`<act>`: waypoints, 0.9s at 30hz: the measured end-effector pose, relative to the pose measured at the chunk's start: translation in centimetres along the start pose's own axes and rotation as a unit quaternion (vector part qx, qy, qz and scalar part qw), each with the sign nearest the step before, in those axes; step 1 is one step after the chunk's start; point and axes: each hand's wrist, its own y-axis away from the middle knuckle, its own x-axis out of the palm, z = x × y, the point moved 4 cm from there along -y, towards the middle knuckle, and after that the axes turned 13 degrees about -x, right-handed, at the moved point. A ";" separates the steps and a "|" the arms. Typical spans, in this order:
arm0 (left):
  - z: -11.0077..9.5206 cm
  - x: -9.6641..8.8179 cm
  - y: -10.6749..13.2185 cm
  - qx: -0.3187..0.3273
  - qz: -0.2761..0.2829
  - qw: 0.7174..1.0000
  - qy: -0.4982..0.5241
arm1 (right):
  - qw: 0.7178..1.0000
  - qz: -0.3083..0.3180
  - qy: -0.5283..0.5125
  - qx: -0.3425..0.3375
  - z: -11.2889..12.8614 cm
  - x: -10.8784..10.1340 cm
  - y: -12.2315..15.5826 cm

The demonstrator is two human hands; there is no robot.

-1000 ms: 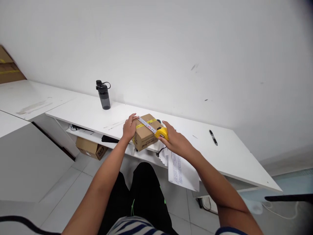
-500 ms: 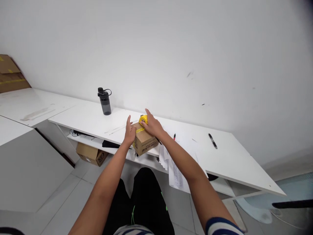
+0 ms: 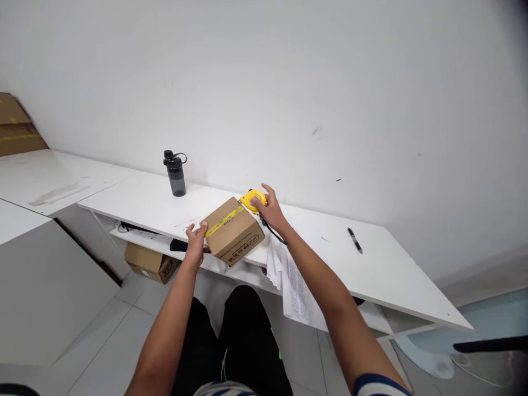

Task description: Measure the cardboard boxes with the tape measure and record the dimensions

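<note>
A small brown cardboard box (image 3: 235, 234) is tilted at the front edge of the desk, with dark print on its near side. A yellow strip with dark marks crosses its top; I cannot tell whether it is packing tape or a measuring blade. My left hand (image 3: 196, 242) grips the box's left end, thumb on the top edge. In my right hand (image 3: 270, 209) is a yellow tape measure (image 3: 248, 199), held against the far right corner of the box. A black wrist strap (image 3: 274, 232) loops from the tape measure beneath my right wrist.
Papers (image 3: 297, 280) hang over the desk's front edge under my right forearm. A dark water bottle (image 3: 176, 176) stands near the wall, and a black marker (image 3: 355, 240) lies to the right. An open carton (image 3: 148, 261) sits below the white desk (image 3: 396, 269).
My hands have moved apart, the left toward the left end of the box and the right outward with the tape measure. More of the box's top and its yellow strip now shows.
</note>
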 end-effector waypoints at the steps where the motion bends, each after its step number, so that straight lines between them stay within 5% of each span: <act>1: 0.3 -0.3 0.1 -0.022 0.018 0.999 0.025 | 0.999 0.004 -0.032 0.012 -0.1 0.3 0.5; 4: 0.4 0.0 -0.2 -0.047 0.071 0.995 0.057 | 0.997 0.006 -0.077 0.014 0.2 1.4 1.5; 6: 0.0 0.2 -0.6 -0.021 0.027 0.999 -0.001 | 0.997 -0.009 -0.070 -0.013 0.7 2.0 1.4; 9: -2.3 0.2 -0.1 0.138 -0.092 0.972 -0.167 | 0.999 -0.020 -0.026 -0.040 1.5 2.6 0.7; 12: -4.7 0.7 2.3 0.290 -0.117 0.916 -0.252 | 0.999 -0.006 0.026 -0.036 2.1 3.6 0.2; 18: -3.6 2.6 5.1 0.145 0.007 0.975 -0.169 | 0.993 0.065 0.061 -0.074 4.2 6.5 0.7; 22: -2.0 3.4 4.1 0.154 0.031 0.979 -0.127 | 0.976 0.166 0.076 -0.120 5.8 7.4 0.5; 27: -1.5 3.3 2.8 0.141 0.103 0.980 -0.095 | 0.919 0.295 0.201 -0.167 6.8 8.2 -0.6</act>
